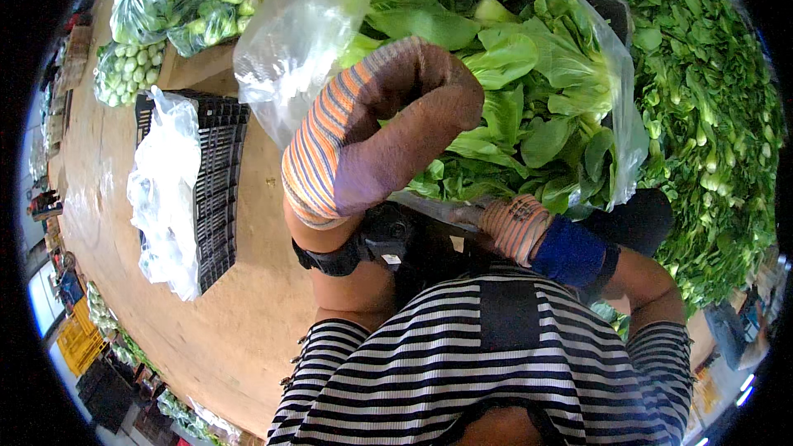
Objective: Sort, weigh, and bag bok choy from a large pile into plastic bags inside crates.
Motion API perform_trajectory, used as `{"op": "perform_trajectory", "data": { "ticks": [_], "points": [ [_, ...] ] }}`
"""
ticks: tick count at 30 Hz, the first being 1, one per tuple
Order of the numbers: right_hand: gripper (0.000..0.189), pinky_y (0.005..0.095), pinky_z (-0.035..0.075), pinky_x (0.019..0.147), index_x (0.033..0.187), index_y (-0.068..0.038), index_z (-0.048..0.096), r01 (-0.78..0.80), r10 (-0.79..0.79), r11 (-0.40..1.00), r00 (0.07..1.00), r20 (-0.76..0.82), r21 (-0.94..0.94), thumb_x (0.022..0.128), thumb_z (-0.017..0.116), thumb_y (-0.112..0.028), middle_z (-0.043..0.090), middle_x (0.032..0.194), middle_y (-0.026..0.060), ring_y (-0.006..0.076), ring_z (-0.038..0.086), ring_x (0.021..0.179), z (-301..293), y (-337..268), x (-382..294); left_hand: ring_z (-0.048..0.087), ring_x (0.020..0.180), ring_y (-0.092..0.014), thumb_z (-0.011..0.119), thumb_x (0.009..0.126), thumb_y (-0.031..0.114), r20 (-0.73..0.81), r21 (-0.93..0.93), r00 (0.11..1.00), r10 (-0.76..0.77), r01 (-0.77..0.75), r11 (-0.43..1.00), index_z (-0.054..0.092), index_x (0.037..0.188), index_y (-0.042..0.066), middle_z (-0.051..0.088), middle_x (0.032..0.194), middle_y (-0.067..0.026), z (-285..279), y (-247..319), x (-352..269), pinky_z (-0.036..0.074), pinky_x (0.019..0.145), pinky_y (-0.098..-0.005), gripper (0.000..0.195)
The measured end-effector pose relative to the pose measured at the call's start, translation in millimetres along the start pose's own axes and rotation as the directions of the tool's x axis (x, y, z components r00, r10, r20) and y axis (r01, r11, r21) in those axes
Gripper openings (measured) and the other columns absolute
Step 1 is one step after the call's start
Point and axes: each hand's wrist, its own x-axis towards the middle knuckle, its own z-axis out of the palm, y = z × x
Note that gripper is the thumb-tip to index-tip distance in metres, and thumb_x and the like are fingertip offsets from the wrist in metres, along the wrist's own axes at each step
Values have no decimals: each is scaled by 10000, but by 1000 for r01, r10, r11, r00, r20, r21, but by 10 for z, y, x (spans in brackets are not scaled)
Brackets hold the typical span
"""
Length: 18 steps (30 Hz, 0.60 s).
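Note:
A large clear plastic bag (297,56) stands wide open before me, full of leafy bok choy (514,68). Above its near left part is my left hand (372,93), in an orange-and-grey striped glove with a brown coated palm. Its fingers and thumb curl towards each other over the leaves; whether anything is pinched at the tips is hidden. Lower right, my right hand (511,223), in a similar striped glove with a blue cuff, grips the near rim of the bag. Its fingertips are partly hidden by plastic.
A black plastic crate (223,179) draped with white plastic bags (164,192) sits on the wooden board surface (272,334) at left. Bagged bok choy (167,0) lies at the upper left. A big heap of loose bok choy (700,105) fills the right side.

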Motion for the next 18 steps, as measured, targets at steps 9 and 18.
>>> {"op": "perform_trajectory", "data": {
  "ticks": [9, 18],
  "points": [
    [245, 382, 486, 615, 981, -96, 604, -177, 171, 984, 948, 269, -4, 861, 440, -232, 619, 839, 124, 264, 596, 684, 331, 3, -97, 490, 688, -70, 586, 810, 103, -62, -82, 998, -14, 9, 997, 594, 877, 8, 567, 752, -1, -25, 25, -55, 396, 611, -200, 116],
    [225, 355, 475, 709, 1009, -124, 583, -333, 243, 904, 916, 319, 267, 867, 451, -239, 610, 914, 112, 262, 588, 793, 211, 9, 276, 524, 807, -167, 435, 845, 110, -22, 70, 999, -29, 31, 997, 538, 883, -12, 582, 853, -100, -11, 66, -12, 408, 766, -289, 164]
  ]
}}
